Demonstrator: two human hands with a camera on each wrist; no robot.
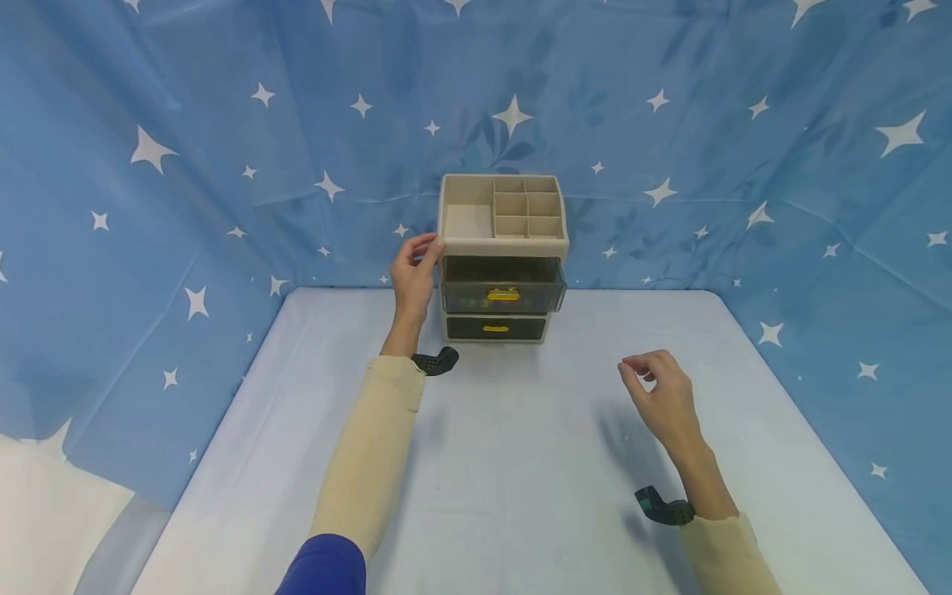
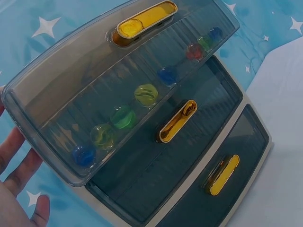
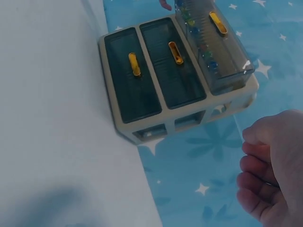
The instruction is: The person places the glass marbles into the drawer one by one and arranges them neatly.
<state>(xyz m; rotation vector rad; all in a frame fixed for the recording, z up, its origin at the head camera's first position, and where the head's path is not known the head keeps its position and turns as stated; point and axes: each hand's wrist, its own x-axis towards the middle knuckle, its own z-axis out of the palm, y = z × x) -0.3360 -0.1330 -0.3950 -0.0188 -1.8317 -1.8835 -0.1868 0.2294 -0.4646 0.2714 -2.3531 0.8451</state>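
Observation:
A cream desktop organizer (image 1: 506,248) stands at the back of the table. Its smoky clear top drawer (image 2: 61,85) is pulled out, with a gold handle (image 2: 149,19) on its front. Several coloured marbles (image 2: 146,95) lie in a row inside that drawer. The middle drawer (image 2: 142,175) and bottom drawer (image 2: 227,189) are closed. At the organizer's upper left edge, my left hand (image 1: 413,285) touches its side with fairly straight fingers. My right hand (image 1: 664,395) hovers over the table, right and in front of the organizer, fingers curled and thumb against index finger; nothing shows in it.
The organizer's top has an open tray (image 1: 467,219) on the left and several small compartments (image 1: 528,208) on the right. A white cloth covers the table (image 1: 506,463). Blue star-printed curtains (image 1: 357,149) hang behind and along both sides.

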